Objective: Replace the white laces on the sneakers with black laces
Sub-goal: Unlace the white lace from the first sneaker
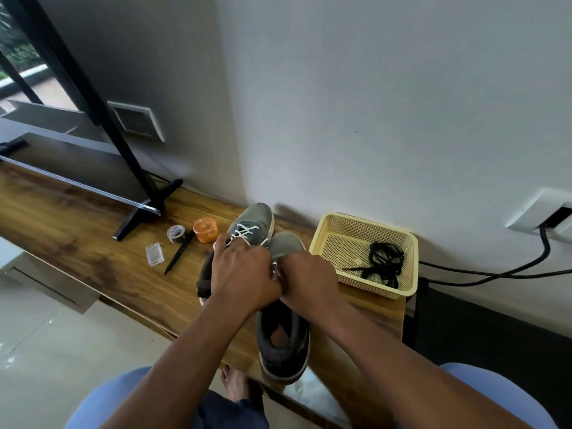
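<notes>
Two grey fabric sneakers [280, 311] centre frame | left hand [244, 274], right hand [306, 281] cover white laces [247, 232]; grips unclear | black laces [385, 263] in yellow plastic basket [328, 230]

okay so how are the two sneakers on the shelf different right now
The left sneaker lies farther back, toe near the wall; the right sneaker lies nearer, its heel at the shelf's front edge. White lacing shows plainly across the left sneaker, while both hands, left hand and right hand, cover the right sneaker's lacing, with only a bit of white lace showing between them. The right sneaker's opening is in full view; the left sneaker's is hidden. Both are grey with pale soles.
</notes>
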The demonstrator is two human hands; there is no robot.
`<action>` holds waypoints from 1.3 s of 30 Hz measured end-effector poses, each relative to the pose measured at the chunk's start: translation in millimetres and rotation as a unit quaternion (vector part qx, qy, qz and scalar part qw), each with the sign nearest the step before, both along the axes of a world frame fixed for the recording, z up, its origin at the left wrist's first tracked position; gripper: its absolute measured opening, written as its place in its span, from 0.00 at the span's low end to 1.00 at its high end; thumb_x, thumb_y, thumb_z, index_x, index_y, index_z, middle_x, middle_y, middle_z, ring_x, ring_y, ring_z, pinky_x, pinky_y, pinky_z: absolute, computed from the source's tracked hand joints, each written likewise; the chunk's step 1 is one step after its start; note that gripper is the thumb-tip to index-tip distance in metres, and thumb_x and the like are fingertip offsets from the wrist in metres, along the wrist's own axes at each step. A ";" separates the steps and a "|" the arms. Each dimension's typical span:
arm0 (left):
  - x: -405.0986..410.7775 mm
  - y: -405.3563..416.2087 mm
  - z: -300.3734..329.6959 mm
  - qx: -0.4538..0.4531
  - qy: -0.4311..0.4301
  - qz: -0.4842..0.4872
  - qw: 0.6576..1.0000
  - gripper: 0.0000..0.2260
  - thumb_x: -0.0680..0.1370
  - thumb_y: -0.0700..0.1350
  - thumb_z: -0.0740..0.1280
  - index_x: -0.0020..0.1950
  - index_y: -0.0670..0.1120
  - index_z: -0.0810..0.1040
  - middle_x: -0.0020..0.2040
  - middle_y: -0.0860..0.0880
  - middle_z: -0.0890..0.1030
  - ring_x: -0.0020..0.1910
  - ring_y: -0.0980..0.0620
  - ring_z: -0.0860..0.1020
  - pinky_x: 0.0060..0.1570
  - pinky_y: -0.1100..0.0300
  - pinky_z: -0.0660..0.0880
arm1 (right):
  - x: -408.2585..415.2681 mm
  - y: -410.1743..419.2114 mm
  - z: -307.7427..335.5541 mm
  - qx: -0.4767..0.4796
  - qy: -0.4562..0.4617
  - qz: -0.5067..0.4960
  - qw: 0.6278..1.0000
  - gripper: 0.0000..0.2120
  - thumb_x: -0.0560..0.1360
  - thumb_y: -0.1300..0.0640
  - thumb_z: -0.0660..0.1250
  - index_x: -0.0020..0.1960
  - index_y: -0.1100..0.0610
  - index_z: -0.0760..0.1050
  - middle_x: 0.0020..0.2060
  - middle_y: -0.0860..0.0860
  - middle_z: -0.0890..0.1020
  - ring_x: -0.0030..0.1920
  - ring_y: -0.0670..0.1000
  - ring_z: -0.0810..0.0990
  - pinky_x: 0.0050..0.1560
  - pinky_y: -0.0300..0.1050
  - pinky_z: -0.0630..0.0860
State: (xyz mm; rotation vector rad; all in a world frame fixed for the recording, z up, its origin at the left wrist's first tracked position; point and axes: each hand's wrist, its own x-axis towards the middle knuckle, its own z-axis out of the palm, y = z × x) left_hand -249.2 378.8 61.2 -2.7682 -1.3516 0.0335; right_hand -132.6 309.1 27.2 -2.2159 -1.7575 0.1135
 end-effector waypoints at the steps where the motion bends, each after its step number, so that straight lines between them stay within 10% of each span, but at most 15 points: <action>1: 0.2 -0.4 -0.8 0.010 -0.011 0.010 1.000 0.14 0.71 0.60 0.65 0.42 0.51 0.83 0.44 0.50 0.84 0.57 0.48 0.79 0.72 0.47 0.61 | 0.8 0.7 -0.7 0.008 0.005 -0.008 1.000 0.05 0.72 0.50 0.67 0.41 0.51 0.73 0.40 0.52 0.81 0.44 0.62 0.82 0.37 0.46 0.67; 11: -5.7 7.9 -8.4 0.040 -0.044 0.064 0.996 0.19 0.66 0.67 0.62 0.34 0.51 0.69 0.38 0.52 0.80 0.47 0.47 0.78 0.57 0.48 0.64 | 30.1 3.6 21.8 0.007 0.078 -0.134 0.988 0.09 0.67 0.51 0.65 0.43 0.54 0.79 0.35 0.49 0.78 0.39 0.59 0.80 0.34 0.45 0.68; 16: -1.9 8.1 -7.1 0.013 -0.036 0.062 0.997 0.15 0.71 0.61 0.68 0.41 0.50 0.80 0.43 0.50 0.83 0.53 0.47 0.79 0.58 0.48 0.63 | 19.0 3.7 21.0 -0.019 0.032 -0.036 0.999 0.17 0.68 0.45 0.66 0.55 0.48 0.80 0.54 0.52 0.76 0.56 0.57 0.78 0.44 0.47 0.72; 22: -0.8 6.8 -3.1 -0.004 -0.049 0.076 0.996 0.13 0.70 0.59 0.68 0.36 0.50 0.75 0.40 0.51 0.81 0.49 0.47 0.78 0.56 0.49 0.64 | -1.3 2.4 5.1 -0.025 -0.031 0.034 0.999 0.09 0.71 0.56 0.68 0.50 0.53 0.82 0.53 0.52 0.76 0.64 0.58 0.71 0.40 0.48 0.68; 30: -2.1 6.8 -3.1 0.018 -0.045 0.078 0.996 0.14 0.70 0.60 0.69 0.36 0.50 0.74 0.36 0.53 0.74 0.44 0.49 0.70 0.50 0.50 0.61 | 29.2 5.6 33.4 0.071 0.016 -0.164 0.984 0.12 0.72 0.49 0.66 0.46 0.52 0.85 0.47 0.48 0.80 0.55 0.55 0.75 0.37 0.44 0.70; 39: -1.7 8.4 -0.7 -0.023 -0.048 0.079 0.995 0.13 0.71 0.60 0.69 0.38 0.50 0.78 0.39 0.52 0.79 0.48 0.47 0.77 0.53 0.50 0.63 | 6.7 4.7 19.4 -0.054 -0.083 0.037 0.994 0.16 0.67 0.47 0.68 0.52 0.50 0.83 0.55 0.50 0.77 0.62 0.58 0.68 0.57 0.53 0.65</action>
